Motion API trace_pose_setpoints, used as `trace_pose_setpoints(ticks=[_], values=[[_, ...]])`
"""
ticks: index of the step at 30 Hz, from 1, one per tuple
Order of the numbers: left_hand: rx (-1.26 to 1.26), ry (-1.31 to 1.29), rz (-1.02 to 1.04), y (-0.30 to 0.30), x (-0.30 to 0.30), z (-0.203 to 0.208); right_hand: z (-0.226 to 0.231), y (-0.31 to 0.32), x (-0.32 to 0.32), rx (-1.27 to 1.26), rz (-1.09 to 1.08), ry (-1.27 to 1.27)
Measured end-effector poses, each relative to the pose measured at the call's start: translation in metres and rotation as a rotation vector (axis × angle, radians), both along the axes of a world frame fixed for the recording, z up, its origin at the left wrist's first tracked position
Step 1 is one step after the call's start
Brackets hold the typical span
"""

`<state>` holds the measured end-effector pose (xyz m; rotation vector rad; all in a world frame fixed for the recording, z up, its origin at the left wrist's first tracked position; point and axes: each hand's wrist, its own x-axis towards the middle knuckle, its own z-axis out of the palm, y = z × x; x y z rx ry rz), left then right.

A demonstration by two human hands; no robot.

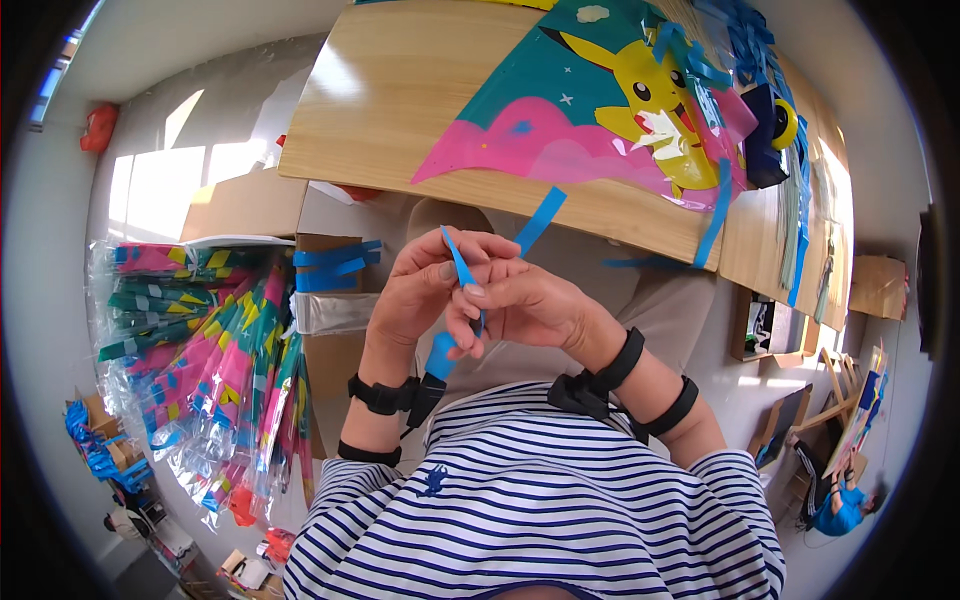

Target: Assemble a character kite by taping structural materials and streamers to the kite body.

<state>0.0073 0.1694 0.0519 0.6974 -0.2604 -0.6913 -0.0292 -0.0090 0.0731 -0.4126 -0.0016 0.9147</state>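
Note:
In front of my chest, both hands are pinched around a narrow blue strip [543, 222]. My left hand [420, 272] has its fingers curled at a pointed fold of the strip. My right hand [530, 300] presses thumb and fingers on the same strip from the other side. One flat end sticks out up and to the right, toward the table; a wider blue piece shows below the fingers. Whether it is one length is hidden by the hands. Beyond them, a pink and teal plastic sheet [500, 140] with a yellow cartoon figure lies on the wooden table [380, 90].
Folded printed sheets [215, 350] in clear wrap are heaped at left, beside a cardboard box [335, 375] with blue strips on it. More blue strips [745, 40] and a dark blue object with a yellow ring [768, 135] lie at the table's right. Another person [842, 508] is far right.

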Motion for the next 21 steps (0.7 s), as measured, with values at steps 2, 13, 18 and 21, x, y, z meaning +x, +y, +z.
trace_pose_setpoints(ticks=[2,13,18,21], values=[[-0.046,-0.030,0.027,0.001,-0.003,0.002,0.003,0.004,0.000,-0.012,-0.003,0.009],[0.141,-0.360,0.636,0.146,0.044,0.105,0.008,-0.011,0.002,-0.534,-0.046,-0.242],[0.511,-0.667,0.872,0.260,0.032,0.224,0.005,-0.038,0.011,-0.703,-0.104,-0.305],[0.725,-0.697,0.758,0.242,0.027,0.220,0.002,-0.040,0.022,-0.753,-0.151,-0.282]])
